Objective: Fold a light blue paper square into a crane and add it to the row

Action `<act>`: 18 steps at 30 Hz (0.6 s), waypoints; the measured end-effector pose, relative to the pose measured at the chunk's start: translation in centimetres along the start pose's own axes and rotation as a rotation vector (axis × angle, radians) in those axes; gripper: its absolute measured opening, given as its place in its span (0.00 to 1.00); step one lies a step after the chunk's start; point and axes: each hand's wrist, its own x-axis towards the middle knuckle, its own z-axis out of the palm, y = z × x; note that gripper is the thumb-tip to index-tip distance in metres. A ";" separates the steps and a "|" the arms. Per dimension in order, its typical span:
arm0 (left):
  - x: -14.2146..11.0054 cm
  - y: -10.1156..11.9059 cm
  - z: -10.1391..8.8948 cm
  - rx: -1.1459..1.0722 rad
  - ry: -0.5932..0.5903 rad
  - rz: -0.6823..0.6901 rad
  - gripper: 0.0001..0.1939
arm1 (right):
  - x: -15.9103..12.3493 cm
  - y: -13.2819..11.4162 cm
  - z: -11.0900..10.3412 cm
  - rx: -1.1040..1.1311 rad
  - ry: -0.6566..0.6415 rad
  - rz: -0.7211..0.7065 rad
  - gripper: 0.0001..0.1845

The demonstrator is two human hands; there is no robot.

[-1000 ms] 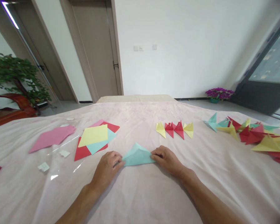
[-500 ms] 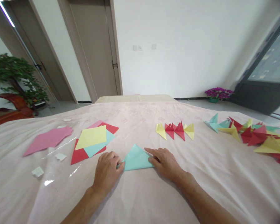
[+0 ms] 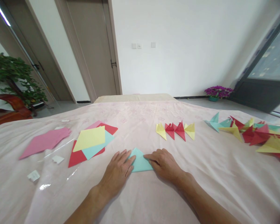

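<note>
A light-blue sheet of origami paper [image 3: 141, 162], folded into a triangle with its point away from me, lies on the tablecloth between my hands. My left hand [image 3: 118, 168] is open and flat, its fingers spread over the left side of the triangle and hiding that corner. On the right side, my right hand [image 3: 164, 162] has its index finger laid along the slanting edge. The other fingers of that hand are curled, closed over the right corner, which they hide. Beyond the paper stands a row of small folded cranes [image 3: 175, 130] in yellow and red.
Loose yellow, red, blue and pink sheets [image 3: 90, 138] lie to the left. Farther left are a pink stack [image 3: 45, 143], clear plastic film and small white scraps [image 3: 34, 176]. Many folded cranes [image 3: 254, 133] cluster at the right. A pink patterned tablecloth [image 3: 140, 199] covers the table.
My left hand has gone from pinching the left corner to lying flat with fingers spread over the triangle's left side. My right hand stays at the right edge, its fingers a little closer together.
</note>
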 end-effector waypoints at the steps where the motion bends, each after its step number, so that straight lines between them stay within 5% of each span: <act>1: 0.1 0.2 0.0 0.013 -0.012 -0.015 0.20 | 0.0 0.0 0.0 -0.001 -0.005 0.002 0.14; 10: 0.1 1.6 0.2 0.104 0.051 -0.143 0.20 | 0.0 0.4 0.2 0.008 -0.009 -0.017 0.16; 18: -0.1 1.7 0.3 0.164 0.057 -0.059 0.22 | 0.1 0.2 0.1 0.003 -0.021 0.002 0.16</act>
